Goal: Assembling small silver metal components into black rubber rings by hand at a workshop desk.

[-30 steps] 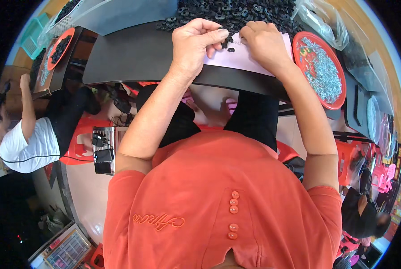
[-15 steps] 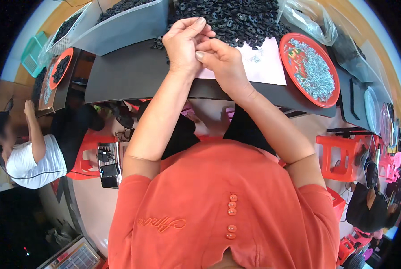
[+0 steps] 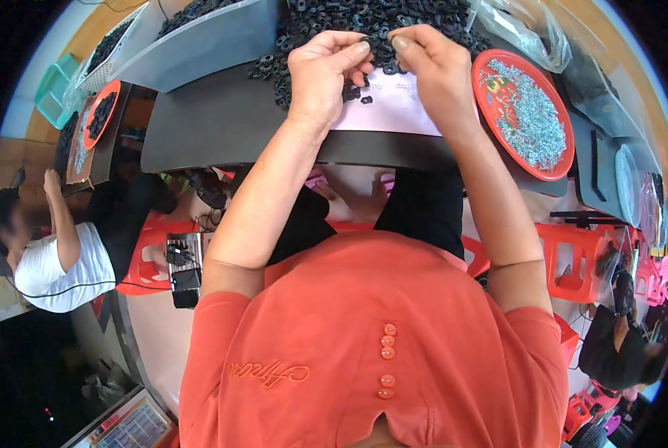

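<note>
My left hand (image 3: 325,78) is raised over the near edge of the black parts, thumb and forefinger pinched on a small black plastic part (image 3: 366,40). Close by on the right, my right hand (image 3: 440,75) also has thumb and forefinger together; whatever is between them is too small to make out. Beneath the hands lies a pale pink sheet (image 3: 394,112) with rows of tiny silvery pieces. A few loose black parts (image 3: 366,100) are on it beside my left fingers. Behind spreads a large heap of small black plastic parts (image 3: 334,19).
A red plate (image 3: 566,160) of small silvery metal pieces is right of my right hand. A grey bin (image 3: 192,63) of black parts stands at the back left of the dark table (image 3: 222,142). A clear plastic bag (image 3: 528,37) lies back right. A co-worker (image 3: 65,265) sits at far left.
My hands were close together over the sheet; they have moved apart, the right one going right and up toward the heap. Loose black parts now show on the sheet by my left hand.
</note>
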`<state>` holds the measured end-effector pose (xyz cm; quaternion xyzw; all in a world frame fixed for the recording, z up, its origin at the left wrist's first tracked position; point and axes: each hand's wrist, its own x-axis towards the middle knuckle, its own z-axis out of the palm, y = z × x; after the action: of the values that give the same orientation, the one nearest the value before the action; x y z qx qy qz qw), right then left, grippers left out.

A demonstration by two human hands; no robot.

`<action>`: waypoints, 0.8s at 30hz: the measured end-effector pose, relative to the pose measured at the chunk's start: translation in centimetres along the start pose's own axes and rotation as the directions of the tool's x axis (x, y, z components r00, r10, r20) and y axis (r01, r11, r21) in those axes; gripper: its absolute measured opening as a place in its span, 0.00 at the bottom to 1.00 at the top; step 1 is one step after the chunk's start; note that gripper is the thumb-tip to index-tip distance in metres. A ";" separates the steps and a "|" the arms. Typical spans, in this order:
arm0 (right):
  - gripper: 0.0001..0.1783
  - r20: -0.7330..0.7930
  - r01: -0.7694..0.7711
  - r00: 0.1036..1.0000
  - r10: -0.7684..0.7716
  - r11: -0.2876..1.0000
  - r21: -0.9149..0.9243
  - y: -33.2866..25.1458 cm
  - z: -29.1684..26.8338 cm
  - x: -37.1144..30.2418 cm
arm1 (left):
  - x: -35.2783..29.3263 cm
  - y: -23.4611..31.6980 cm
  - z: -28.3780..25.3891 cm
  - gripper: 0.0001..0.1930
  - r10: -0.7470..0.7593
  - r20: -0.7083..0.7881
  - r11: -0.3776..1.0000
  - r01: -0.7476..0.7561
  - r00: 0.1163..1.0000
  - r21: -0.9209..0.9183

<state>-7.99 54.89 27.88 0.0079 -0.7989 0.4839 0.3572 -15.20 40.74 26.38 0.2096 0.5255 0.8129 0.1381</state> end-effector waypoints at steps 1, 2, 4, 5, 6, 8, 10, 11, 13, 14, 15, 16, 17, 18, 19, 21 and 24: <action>0.07 -0.001 -0.002 1.000 0.002 1.000 0.002 0.0 0.0 0.2 | -0.1 0.0 0.1 0.08 0.004 0.018 1.000 -0.004 1.000 0.012; 0.08 0.017 -0.097 0.995 0.095 0.989 0.110 0.1 0.0 0.4 | -0.2 0.0 0.2 0.08 0.001 0.020 1.000 -0.001 1.000 0.014; 0.09 0.043 -0.193 0.981 0.188 0.957 0.216 0.1 -0.2 0.6 | -0.2 0.0 0.3 0.08 -0.016 0.019 0.993 0.014 1.000 0.117; 0.09 0.070 -0.227 0.974 0.217 0.939 0.259 -0.1 -0.1 0.6 | -0.2 0.1 0.4 0.08 -0.019 0.016 0.993 0.017 1.000 0.121; 0.09 0.098 -0.262 0.965 0.243 0.917 0.300 -0.3 0.0 0.5 | -0.3 0.1 0.4 0.06 -0.018 0.015 0.992 0.016 1.000 0.128; 0.08 0.119 -0.305 0.952 0.282 0.899 0.313 -0.9 0.1 0.3 | -0.4 0.2 0.6 0.05 -0.019 0.012 0.990 0.017 1.000 0.138; 0.08 0.140 -0.347 0.938 0.318 0.880 0.324 -0.8 0.3 0.2 | -0.5 0.2 0.8 0.04 -0.013 0.004 0.982 0.012 1.000 0.190; 0.08 0.142 -0.344 0.939 0.315 0.884 0.317 -0.7 0.4 0.2 | -0.5 0.2 0.8 0.04 -0.014 0.003 0.982 0.013 1.000 0.191; 0.08 0.146 -0.343 0.939 0.312 0.886 0.311 -0.4 0.5 0.2 | -0.6 0.3 0.8 0.04 -0.002 -0.005 0.976 0.003 1.000 0.219; 0.08 0.144 -0.336 0.941 0.306 0.893 0.299 -0.2 0.5 0.1 | -0.6 0.3 0.8 0.04 -0.004 -0.006 0.976 0.005 1.000 0.219; 0.08 0.142 -0.330 0.943 0.301 0.899 0.287 -0.1 0.5 0.1 | -0.7 0.3 0.9 0.04 0.002 -0.008 0.969 0.000 1.000 0.246; 0.08 0.142 -0.331 0.943 0.302 0.899 0.287 0.1 0.6 0.0 | -0.8 0.3 1.0 0.04 0.008 -0.009 0.962 -0.005 1.000 0.272; 0.09 0.148 -0.333 0.942 0.302 0.897 0.292 0.2 0.7 0.0 | -0.8 0.2 0.9 0.04 0.007 -0.011 0.962 -0.004 1.000 0.272; 0.09 0.155 -0.335 0.941 0.301 0.894 0.297 0.3 0.8 -0.1 | -0.7 0.0 0.8 0.04 0.039 -0.004 0.954 -0.036 0.999 0.297; 0.09 0.157 -0.336 0.940 0.302 0.894 0.297 0.2 0.8 -0.1 | -0.7 -0.1 0.7 0.04 0.071 0.004 0.944 -0.069 0.997 0.322; 0.09 0.135 -0.323 0.946 0.295 0.895 0.309 0.1 0.8 -0.3 | -0.7 -0.3 0.7 0.04 0.093 0.016 0.940 -0.093 0.996 0.327; 0.10 0.117 -0.315 0.949 0.293 0.901 0.298 0.3 1.0 -0.4 | -0.8 -0.2 0.8 0.04 0.102 0.013 0.936 -0.101 0.995 0.337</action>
<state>-8.32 54.13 27.18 -0.0437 -0.7153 0.6534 0.2437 -14.08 41.08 26.34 0.2553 0.6457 0.7174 0.0570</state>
